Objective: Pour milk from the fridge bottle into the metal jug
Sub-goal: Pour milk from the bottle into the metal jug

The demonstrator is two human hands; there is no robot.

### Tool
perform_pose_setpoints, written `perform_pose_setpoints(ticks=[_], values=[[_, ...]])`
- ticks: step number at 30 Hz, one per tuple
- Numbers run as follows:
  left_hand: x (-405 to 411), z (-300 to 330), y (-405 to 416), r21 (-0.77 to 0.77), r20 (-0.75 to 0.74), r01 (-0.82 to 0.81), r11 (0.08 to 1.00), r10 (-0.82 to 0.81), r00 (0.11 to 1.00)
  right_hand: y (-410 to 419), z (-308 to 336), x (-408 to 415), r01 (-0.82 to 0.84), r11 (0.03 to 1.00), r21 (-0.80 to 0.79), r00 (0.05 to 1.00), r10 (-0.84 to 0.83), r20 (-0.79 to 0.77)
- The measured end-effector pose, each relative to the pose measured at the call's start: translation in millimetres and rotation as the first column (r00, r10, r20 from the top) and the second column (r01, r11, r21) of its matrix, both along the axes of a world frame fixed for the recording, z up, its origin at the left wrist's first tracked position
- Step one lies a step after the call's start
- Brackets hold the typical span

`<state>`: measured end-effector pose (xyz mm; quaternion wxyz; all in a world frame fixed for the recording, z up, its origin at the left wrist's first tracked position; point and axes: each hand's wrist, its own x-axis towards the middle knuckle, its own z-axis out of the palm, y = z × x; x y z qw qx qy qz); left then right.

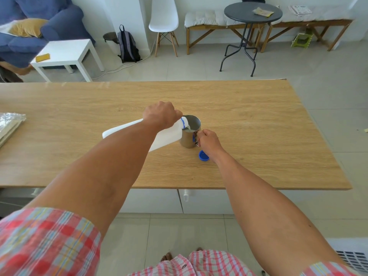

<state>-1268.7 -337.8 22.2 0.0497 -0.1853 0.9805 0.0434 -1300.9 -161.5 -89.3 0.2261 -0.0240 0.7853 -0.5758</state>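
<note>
A white plastic milk bottle is tipped on its side, its blue-ringed neck over the rim of the metal jug. Milk runs from the neck into the jug, and white milk shows inside. My left hand grips the bottle from above near its neck. My right hand is closed on the jug's handle at the jug's right side. The jug stands upright on the wooden table. The bottle's blue cap lies on the table just in front of the jug, partly under my right wrist.
A foil-wrapped flat stack lies at the table's left edge. Beyond the table stand a white side table, a white chair, a round dark table, a bench and a blue sofa.
</note>
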Motion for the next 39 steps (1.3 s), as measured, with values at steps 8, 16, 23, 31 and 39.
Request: perform_pose_setpoints(ticks=[8,16,23,31,39], values=[[0.6,-0.2,0.2,0.005,0.008,-0.009,1.0,0.009,1.0,0.0,0.8,1.7,-0.001,1.0,-0.002,1.0,0.001,0.003],[-0.3,-1.9,-0.2,0.004,0.005,-0.004,1.0,0.004,1.0,-0.2,0.3,2.5,0.004,1.0,0.0,1.0,-0.004,0.005],[-0.7,-1.4,-0.6,0.004,0.01,-0.005,1.0,0.005,1.0,0.3,0.3,2.7,0.001,1.0,0.019,1.0,-0.001,0.002],[-1.1,-1.2,-1.1,-0.005,0.013,0.002,1.0,-0.002,1.0,-0.6,0.2,3.4,0.01,1.0,0.015,1.0,-0.01,-0.002],[-1.5,-2.1,-1.2,-0.005,0.013,0.005,1.0,-0.005,1.0,-1.0,-1.2,3.5,0.013,1.0,0.018,1.0,-0.013,-0.002]])
